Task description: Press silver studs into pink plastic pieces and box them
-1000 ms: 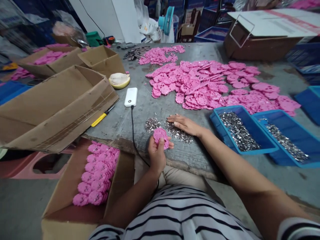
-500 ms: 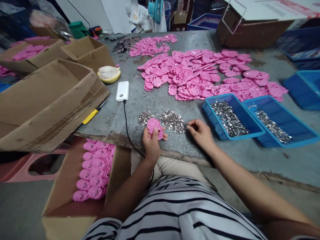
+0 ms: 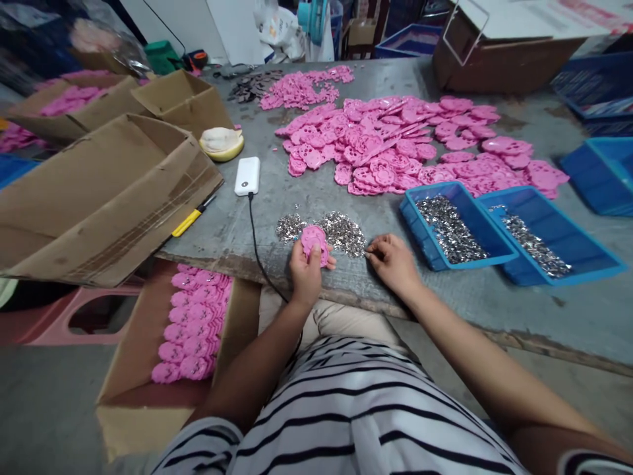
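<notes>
My left hand (image 3: 305, 274) is closed around a pink plastic piece (image 3: 314, 240), holding it just above the table's near edge. A loose heap of small silver metal parts (image 3: 341, 232) lies right behind it. My right hand (image 3: 393, 262) rests on the table at the heap's right edge, fingertips pinched together at the silver parts; what they hold is too small to make out. A large spread of pink plastic pieces (image 3: 395, 148) covers the middle of the table.
Two blue trays (image 3: 457, 227) (image 3: 548, 237) of silver parts sit to the right. A white power bank (image 3: 247, 175) with a black cable lies left of the heap. A cardboard box (image 3: 188, 330) with rows of pink pieces stands below the table; more boxes (image 3: 99, 191) at left.
My right hand drew back from lying flat over the silver heap to a pinch at its right edge. My left hand kept holding the pink piece.
</notes>
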The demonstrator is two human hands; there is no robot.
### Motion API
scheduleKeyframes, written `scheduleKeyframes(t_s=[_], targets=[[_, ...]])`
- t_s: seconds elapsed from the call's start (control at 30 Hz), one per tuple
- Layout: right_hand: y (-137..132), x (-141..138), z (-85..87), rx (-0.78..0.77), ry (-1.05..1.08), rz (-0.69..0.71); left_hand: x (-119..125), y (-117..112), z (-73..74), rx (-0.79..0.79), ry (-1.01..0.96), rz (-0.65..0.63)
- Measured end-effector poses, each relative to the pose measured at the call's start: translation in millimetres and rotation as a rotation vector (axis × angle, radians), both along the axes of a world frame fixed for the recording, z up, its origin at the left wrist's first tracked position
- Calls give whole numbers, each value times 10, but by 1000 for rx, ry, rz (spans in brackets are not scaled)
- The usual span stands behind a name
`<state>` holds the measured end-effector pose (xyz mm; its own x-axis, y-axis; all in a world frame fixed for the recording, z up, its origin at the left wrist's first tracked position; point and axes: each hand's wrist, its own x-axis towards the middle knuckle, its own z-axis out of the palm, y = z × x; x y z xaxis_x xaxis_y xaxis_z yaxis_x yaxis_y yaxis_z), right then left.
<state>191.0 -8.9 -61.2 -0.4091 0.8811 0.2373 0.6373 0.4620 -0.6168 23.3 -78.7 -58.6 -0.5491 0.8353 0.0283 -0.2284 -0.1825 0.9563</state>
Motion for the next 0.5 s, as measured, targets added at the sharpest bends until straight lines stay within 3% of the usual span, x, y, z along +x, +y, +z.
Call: scheduleKeyframes(t_s=[0.33, 0.5], targets=[[11, -137, 34, 29, -245, 45, -40, 38, -78, -23, 32, 18], [2, -206, 40, 52, -248, 25, -78, 95, -73, -22, 49, 16]])
